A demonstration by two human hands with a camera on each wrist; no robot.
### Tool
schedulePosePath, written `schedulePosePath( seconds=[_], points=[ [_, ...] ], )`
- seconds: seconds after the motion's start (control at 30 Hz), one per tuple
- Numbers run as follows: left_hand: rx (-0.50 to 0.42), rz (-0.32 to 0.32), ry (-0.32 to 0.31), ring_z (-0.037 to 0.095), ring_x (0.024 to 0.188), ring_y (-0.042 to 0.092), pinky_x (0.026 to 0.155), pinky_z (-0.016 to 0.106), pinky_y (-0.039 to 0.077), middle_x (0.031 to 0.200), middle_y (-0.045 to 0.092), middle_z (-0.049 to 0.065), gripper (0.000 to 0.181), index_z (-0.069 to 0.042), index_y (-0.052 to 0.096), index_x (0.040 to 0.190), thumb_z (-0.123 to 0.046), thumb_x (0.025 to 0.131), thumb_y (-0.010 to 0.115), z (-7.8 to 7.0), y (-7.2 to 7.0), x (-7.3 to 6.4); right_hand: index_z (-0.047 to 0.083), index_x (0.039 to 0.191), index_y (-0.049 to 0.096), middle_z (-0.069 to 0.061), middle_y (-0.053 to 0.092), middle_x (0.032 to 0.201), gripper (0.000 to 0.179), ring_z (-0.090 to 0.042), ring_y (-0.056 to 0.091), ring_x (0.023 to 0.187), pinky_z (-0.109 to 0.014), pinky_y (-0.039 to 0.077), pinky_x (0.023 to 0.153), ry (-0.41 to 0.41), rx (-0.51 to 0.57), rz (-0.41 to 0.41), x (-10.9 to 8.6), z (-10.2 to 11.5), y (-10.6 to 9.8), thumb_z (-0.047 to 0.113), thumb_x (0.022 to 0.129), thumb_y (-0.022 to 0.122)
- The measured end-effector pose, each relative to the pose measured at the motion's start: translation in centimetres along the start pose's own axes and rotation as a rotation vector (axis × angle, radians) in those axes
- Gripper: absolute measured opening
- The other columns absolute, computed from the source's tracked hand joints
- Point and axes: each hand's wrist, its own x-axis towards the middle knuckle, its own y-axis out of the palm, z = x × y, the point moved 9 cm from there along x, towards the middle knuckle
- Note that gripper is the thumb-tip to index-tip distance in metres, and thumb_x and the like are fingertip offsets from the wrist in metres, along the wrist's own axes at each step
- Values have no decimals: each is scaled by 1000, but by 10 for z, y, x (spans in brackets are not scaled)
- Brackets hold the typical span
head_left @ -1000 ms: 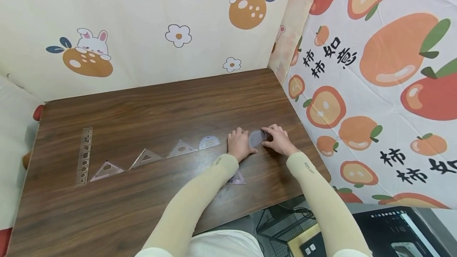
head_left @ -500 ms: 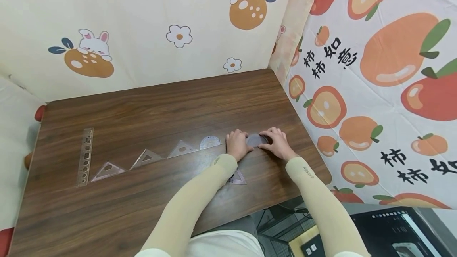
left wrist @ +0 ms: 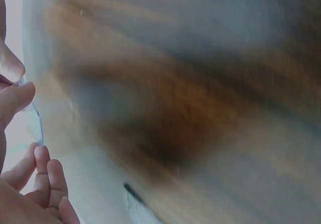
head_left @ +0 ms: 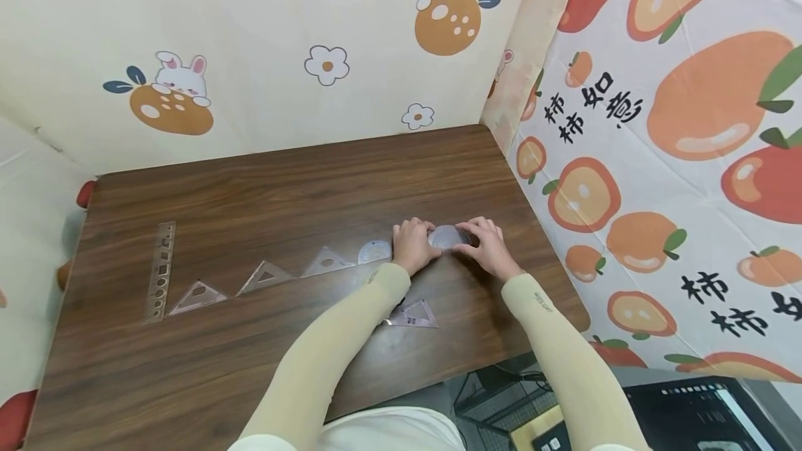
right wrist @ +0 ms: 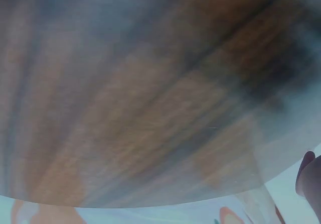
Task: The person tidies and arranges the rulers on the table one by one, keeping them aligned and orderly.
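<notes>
Between both hands is a clear, rounded plastic piece above the tabletop. My left hand pinches its left edge. My right hand grips the right edge between thumb and fingers. In the left wrist view the clear piece shows edge-on between fingertips; the right wrist view has only a fingertip at its right border. Just left of my left hand lies a clear half-round protractor. A pinkish set square lies near my left forearm, partly covered by the sleeve.
Further left on the brown wooden table are three set squares: a clear one, another clear one and a pinkish one. A stencil ruler lies at the far left. Patterned cloth walls stand behind and at right.
The clear piece has turned and levelled between my hands, which have drawn slightly closer together. The whole view has shifted a little to the right; the set squares and ruler lie as before.
</notes>
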Motion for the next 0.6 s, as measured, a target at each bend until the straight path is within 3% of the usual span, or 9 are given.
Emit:
schedulePosePath(
  seconds=[0.3, 0.6],
  points=[
    [-30, 19, -1, 20, 98, 56, 86, 38, 34, 105, 65, -2, 50, -21, 70, 111, -44, 68, 81, 19, -15, 9, 13, 122, 65, -7, 55, 114, 47, -26, 45, 105, -48, 26, 99, 12, 3, 1, 17, 13, 7, 32, 81, 76],
    [-65, 94, -4, 20, 97, 55, 88, 40, 31, 102, 66, -2, 54, -21, 71, 112, -49, 67, 83, 41, -18, 13, 12, 123, 65, -7, 54, 113, 51, -25, 44, 104, -48, 25, 98, 2, 10, 37, 27, 24, 23, 38, 80, 75]
  ],
)
